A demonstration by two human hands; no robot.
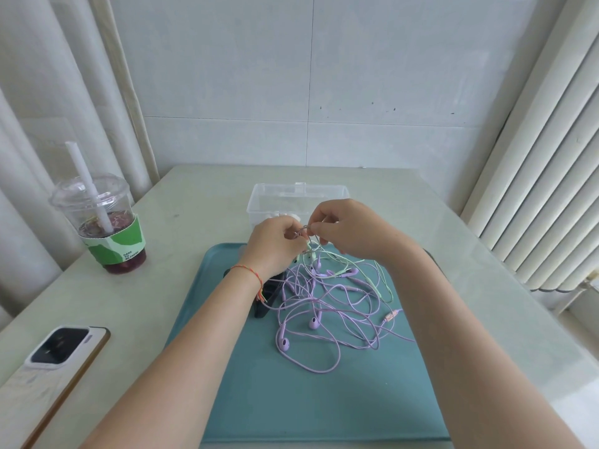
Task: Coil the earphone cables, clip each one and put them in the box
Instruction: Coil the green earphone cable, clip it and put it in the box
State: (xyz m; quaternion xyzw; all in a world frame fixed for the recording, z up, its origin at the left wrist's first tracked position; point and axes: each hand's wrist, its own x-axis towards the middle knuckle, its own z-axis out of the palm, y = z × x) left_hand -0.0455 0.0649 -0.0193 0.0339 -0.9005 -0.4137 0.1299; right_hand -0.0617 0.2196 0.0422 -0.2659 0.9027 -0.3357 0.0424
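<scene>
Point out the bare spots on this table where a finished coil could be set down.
The near part of the teal tray, in front of the purple cables, is bare. So is the tabletop between the drink cup and the clear box, and the strip right of the tray. The tray's middle is crowded: tangled cables, black clips, both hands above.

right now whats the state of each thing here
left hand: pinching a cable loop
right hand: pinching the same loop
green cable: partly lifted
purple cables: tangled loose on tray
box: open
clips: unused on tray
drink cup: lidded, upright
phone: face down
</scene>
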